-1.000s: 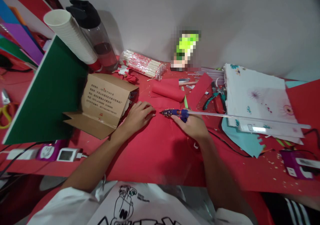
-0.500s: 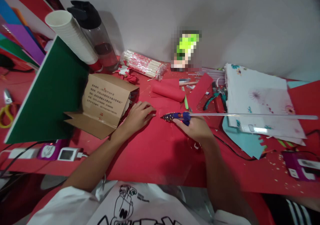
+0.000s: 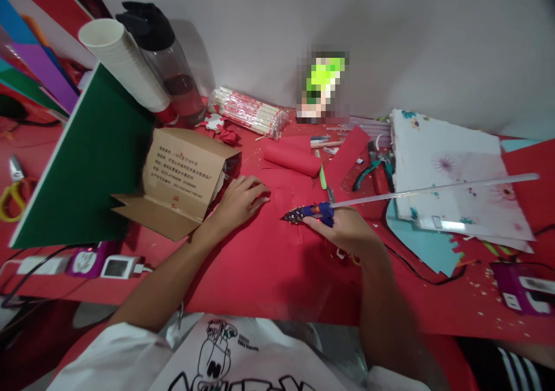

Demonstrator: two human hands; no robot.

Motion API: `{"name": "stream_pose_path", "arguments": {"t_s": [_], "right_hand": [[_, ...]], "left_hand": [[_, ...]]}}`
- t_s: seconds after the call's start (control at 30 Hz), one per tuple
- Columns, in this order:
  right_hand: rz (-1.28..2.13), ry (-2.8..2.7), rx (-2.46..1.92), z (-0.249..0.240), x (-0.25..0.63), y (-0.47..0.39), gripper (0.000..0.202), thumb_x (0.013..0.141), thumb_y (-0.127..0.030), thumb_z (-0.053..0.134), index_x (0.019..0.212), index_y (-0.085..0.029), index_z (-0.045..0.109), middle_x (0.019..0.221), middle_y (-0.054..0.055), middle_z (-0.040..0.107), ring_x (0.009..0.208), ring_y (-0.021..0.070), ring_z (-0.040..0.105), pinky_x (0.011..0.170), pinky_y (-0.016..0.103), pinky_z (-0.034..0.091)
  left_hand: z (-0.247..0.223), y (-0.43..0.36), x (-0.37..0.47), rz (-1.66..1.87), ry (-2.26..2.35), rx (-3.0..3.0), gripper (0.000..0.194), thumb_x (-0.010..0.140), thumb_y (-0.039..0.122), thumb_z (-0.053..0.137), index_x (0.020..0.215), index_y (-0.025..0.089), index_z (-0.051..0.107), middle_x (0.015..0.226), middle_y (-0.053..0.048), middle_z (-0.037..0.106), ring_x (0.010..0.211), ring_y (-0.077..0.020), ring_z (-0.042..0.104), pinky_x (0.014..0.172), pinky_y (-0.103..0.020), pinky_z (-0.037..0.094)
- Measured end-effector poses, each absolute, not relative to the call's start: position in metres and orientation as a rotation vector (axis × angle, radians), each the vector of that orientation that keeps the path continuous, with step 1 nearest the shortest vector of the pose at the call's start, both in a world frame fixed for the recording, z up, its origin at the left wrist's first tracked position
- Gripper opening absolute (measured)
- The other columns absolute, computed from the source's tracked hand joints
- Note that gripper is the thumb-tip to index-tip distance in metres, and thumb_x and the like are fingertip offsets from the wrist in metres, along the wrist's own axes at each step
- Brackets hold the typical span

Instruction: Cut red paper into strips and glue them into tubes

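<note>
My right hand is wrapped round a blue glue gun, its dark speckled nozzle pointing left just over a red sheet. A long translucent glue stick sticks out of the gun's back towards the right. Faint clear lines show on the sheet beside the nozzle. My left hand lies on the red sheet with its fingers slightly spread and nothing in it. Beside that hand is an open brown cardboard box.
Behind are rolled red paper, wrapped sticks, pliers and a bottle by stacked cups. A green board leans at left, near yellow scissors. Floral sheets lie at right.
My right hand and the glue gun have moved slightly down and right, and the glue stick's far end has tilted up. More of the scissors' handle shows under that hand. My left hand has stayed put.
</note>
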State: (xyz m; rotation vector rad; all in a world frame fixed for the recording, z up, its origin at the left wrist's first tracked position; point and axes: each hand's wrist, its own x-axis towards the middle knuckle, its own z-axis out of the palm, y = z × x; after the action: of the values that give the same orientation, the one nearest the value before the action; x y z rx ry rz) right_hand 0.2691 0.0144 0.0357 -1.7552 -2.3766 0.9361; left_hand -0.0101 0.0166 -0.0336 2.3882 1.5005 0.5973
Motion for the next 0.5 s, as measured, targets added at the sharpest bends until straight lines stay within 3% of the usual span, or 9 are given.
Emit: {"name": "stream_pose_path", "arguments": {"t_s": [0.3, 0.5], "right_hand": [[0.753, -2.349, -1.707, 0.025, 0.265, 0.017, 0.041, 0.095, -0.057, 0.053, 0.081, -0.022, 0.070, 0.079, 0.009, 0.074, 0.077, 0.0252, 0.069, 0.065, 0.031, 0.039], [0.867, -2.338, -1.725, 0.028, 0.268, 0.017, 0.043, 0.093, -0.060, 0.054, 0.078, -0.022, 0.069, 0.073, 0.005, 0.071, 0.069, 0.0223, 0.066, 0.061, 0.030, 0.037]], "left_hand": [[-0.035, 0.018, -0.011, 0.579, 1.504, 2.383, 0.025, 0.102, 0.040, 0.057, 0.113, 0.022, 0.071, 0.113, -0.009, 0.070, 0.101, -0.0244, 0.059, 0.087, -0.038, 0.042], [-0.034, 0.017, -0.010, 0.580, 1.506, 2.381, 0.025, 0.102, 0.040, 0.057, 0.113, 0.022, 0.071, 0.114, -0.009, 0.070, 0.102, -0.0243, 0.059, 0.088, -0.038, 0.042]]}}
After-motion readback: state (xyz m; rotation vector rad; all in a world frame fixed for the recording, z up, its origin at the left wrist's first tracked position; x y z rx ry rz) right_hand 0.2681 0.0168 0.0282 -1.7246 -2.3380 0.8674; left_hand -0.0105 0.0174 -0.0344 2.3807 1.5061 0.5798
